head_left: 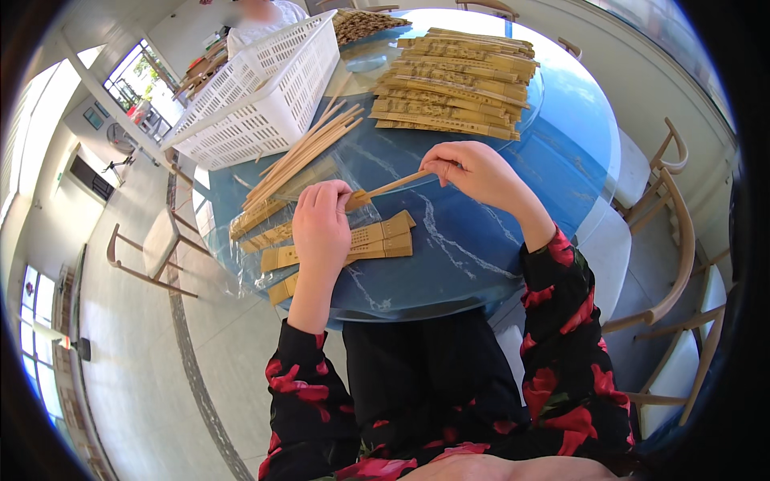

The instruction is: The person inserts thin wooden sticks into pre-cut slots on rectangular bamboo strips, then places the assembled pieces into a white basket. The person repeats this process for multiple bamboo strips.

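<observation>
Over the near part of the blue table, my left hand [321,220] is closed on a gold paper chopstick sleeve [358,200]. Pinched in my right hand [473,176] is a pair of wooden chopsticks [401,183], slanting down to the left. Their far end meets the sleeve's mouth; how deep they sit inside is hidden. Several flat gold sleeves [387,245] lie fanned below and beside my left hand, partly covered by it. Clear plastic film [250,271] lies around them. Beyond that hand rests a loose bundle of bare chopsticks [313,151].
A white slotted plastic basket [241,132] stands at the table's left. Far right, a large stack of gold sleeves [457,88] covers part of the round glass top. Another patterned pile [365,26] lies at the back. Wooden chairs [670,248] surround the table; a person [269,20] is beyond the basket.
</observation>
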`<control>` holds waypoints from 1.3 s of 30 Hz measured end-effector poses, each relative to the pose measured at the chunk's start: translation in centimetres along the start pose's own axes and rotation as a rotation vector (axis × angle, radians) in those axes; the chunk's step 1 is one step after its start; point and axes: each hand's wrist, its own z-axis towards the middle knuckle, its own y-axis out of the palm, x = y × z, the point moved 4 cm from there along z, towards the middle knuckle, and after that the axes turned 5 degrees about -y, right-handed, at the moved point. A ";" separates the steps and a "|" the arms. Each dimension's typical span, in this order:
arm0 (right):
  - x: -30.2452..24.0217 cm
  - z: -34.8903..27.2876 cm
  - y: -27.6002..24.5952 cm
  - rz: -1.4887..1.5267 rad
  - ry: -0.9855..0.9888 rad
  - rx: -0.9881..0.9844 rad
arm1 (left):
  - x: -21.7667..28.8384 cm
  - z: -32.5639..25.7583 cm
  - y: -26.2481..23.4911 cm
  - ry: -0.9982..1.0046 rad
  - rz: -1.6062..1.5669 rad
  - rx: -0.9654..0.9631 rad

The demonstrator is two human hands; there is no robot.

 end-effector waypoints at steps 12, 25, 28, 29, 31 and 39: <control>-1.2 -0.4 1.1 0.976 -0.123 -0.300 | -0.9 -0.1 -0.6 -0.105 -0.121 0.052; -0.9 0.1 6.2 -0.007 -0.315 -0.003 | 2.7 -0.3 0.1 0.209 -0.098 -0.002; -1.3 0.0 6.7 -0.083 -0.409 0.027 | 2.6 -0.4 0.3 0.192 -0.110 -0.033; -1.4 -0.1 6.7 -0.086 -0.427 0.028 | 2.6 -0.4 0.4 0.189 -0.113 -0.049; -1.4 -0.1 6.7 -0.081 -0.377 -0.009 | 2.7 -0.6 0.5 0.183 -0.118 -0.083; -1.3 0.2 5.2 -0.034 -0.303 -0.036 | 2.2 -1.1 2.0 0.115 -0.064 -0.274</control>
